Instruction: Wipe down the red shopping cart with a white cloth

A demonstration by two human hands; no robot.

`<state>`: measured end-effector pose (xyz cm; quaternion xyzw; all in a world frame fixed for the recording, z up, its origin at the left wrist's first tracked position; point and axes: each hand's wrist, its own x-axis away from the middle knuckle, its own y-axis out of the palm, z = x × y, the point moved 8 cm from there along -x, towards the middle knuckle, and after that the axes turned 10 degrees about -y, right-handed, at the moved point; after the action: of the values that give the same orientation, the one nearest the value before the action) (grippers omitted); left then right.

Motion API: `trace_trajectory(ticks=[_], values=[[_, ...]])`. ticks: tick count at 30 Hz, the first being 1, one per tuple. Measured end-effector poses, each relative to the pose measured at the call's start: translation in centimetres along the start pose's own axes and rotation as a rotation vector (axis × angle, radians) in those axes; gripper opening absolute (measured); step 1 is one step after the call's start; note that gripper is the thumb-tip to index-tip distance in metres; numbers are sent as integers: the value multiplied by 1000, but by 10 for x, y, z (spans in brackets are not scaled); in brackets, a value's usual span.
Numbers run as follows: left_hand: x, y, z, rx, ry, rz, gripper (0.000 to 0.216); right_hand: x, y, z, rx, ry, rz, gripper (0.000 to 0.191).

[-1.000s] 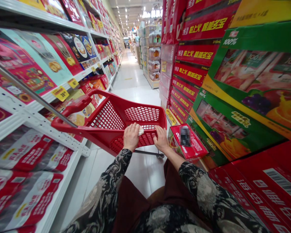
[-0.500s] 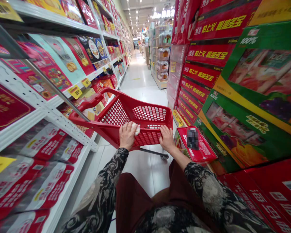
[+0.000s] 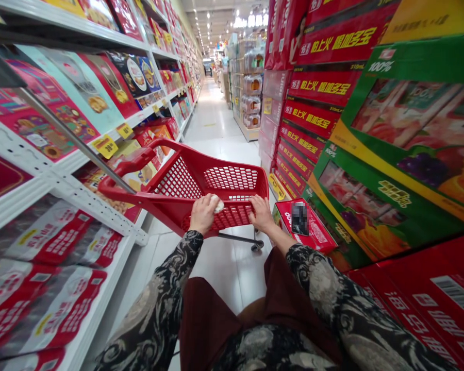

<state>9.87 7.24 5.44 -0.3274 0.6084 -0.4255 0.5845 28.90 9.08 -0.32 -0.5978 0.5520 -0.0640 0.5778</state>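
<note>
A red plastic shopping cart (image 3: 232,178) with a lattice basket stands turned sideways in front of me. Over its near rim my left hand (image 3: 202,214) is closed, with a crumpled white wad, perhaps tissue, (image 3: 218,204) held by the thumb and fingers. Farther right along the same rim, near the basket's corner, my right hand (image 3: 261,212) grips with bent fingers. The part of the basket floor behind the near wall is hidden. The cart's handle end, with a metal bar (image 3: 75,139), points left toward the shelves.
White shelves (image 3: 81,165) with packaged snacks and yellow price tags line the left side. On the right rise stacked red drink cartons (image 3: 313,113) and green juice boxes (image 3: 355,185). A red box (image 3: 319,226) juts out low beside my right arm. A tiled aisle (image 3: 212,118) runs ahead.
The view has turned slightly right, so shelves, cart and boxes appear farther left. Both hands keep their hold on the cart's rim.
</note>
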Motion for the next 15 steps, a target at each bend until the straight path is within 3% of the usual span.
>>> trace_trajectory(ticks=[4, 9, 11, 15], values=[[3, 6, 11, 15, -2, 27, 35, -9, 0, -9, 59, 30, -16, 56], [1, 9, 32, 16, 94, 16, 39, -18, 11, -32, 58, 7, -45, 59], [-2, 2, 20, 29, 70, 27, 40, -17, 12, -32, 55, -18, -54, 58], [-7, -20, -27, -2, -118, 128, 41, -15, 8, -20, 26, -54, -46, 58]])
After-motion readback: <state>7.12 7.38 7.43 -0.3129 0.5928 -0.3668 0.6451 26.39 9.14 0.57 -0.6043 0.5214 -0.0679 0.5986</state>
